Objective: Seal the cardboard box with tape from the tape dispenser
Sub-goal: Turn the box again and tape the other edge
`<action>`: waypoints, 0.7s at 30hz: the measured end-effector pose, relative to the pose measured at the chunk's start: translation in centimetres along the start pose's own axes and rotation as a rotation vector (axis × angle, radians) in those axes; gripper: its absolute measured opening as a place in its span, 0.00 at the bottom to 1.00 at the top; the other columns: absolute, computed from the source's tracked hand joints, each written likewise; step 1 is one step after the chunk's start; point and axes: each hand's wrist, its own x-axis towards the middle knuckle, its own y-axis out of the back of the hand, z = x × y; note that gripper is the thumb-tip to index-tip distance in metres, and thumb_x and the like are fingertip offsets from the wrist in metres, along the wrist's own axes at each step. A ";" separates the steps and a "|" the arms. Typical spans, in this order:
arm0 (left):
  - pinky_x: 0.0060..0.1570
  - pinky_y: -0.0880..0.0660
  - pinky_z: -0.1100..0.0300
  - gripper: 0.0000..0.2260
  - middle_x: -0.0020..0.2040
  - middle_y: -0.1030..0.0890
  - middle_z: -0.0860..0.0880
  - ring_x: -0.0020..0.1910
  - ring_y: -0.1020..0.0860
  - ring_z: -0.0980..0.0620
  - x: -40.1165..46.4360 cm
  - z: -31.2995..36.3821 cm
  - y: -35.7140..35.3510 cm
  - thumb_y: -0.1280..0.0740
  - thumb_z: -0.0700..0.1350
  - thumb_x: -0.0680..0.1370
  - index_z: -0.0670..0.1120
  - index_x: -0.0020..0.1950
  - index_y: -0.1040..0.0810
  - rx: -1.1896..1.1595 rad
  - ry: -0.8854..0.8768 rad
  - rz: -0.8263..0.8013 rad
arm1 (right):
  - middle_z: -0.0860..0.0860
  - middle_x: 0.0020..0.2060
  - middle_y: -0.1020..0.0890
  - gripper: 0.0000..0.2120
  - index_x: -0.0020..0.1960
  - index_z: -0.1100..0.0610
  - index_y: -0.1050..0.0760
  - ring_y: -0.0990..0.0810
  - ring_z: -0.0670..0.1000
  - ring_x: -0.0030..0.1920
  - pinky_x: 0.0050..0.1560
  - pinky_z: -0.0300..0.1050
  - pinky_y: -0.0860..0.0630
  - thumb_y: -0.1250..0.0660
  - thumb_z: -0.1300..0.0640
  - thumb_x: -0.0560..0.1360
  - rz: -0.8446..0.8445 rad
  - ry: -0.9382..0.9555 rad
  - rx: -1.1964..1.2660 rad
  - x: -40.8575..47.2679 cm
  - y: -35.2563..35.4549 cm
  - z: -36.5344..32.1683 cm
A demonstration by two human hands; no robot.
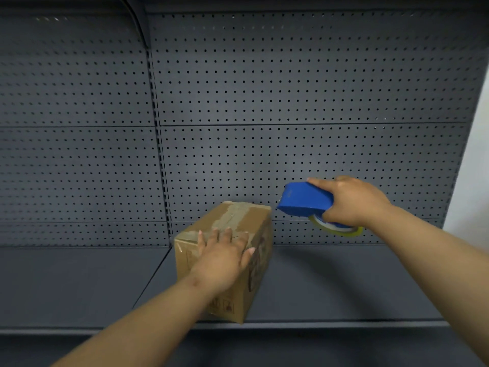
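Observation:
A brown cardboard box [239, 217] stands on a dark grey shelf [330, 282], its flaps down and old tape strips along the top seam. My left hand [225, 256] lies flat on the box's top near the front, fingers spread. My right hand [349, 201] grips a blue tape dispenser [304, 200] in the air to the right of the box, a little above its top. A roll of clear tape [337, 229] sits under the hand. The dispenser's front end points toward the box without touching it.
A grey pegboard back wall [291, 102] rises behind the shelf. A vertical slotted upright [161, 168] splits it left of the box. The shelf's front edge [317, 324] runs just below the box. A white wall [473, 168] borders the right side.

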 end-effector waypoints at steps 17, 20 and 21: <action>0.72 0.53 0.43 0.23 0.77 0.44 0.45 0.75 0.49 0.43 5.0 -11.5 2.5 0.55 0.53 0.80 0.48 0.74 0.40 0.089 0.181 -0.223 | 0.50 0.47 0.28 0.36 0.70 0.36 0.47 0.30 0.51 0.48 0.41 0.46 0.28 0.35 0.46 0.67 0.073 -0.068 0.040 1.2 -0.3 -0.2; 0.72 0.50 0.42 0.45 0.75 0.42 0.41 0.74 0.46 0.40 7.3 -10.5 1.0 0.63 0.73 0.69 0.44 0.72 0.37 -0.184 0.350 -0.189 | 0.49 0.45 0.30 0.36 0.71 0.36 0.47 0.30 0.51 0.46 0.42 0.46 0.27 0.35 0.45 0.67 0.070 -0.070 0.021 1.7 -0.6 -0.7; 0.72 0.50 0.42 0.52 0.76 0.43 0.41 0.74 0.48 0.40 8.2 -10.5 0.5 0.66 0.77 0.63 0.44 0.73 0.38 -0.248 0.364 -0.178 | 0.49 0.45 0.30 0.35 0.71 0.37 0.47 0.31 0.50 0.46 0.42 0.46 0.28 0.35 0.45 0.68 0.071 -0.068 0.016 1.9 -0.7 -0.8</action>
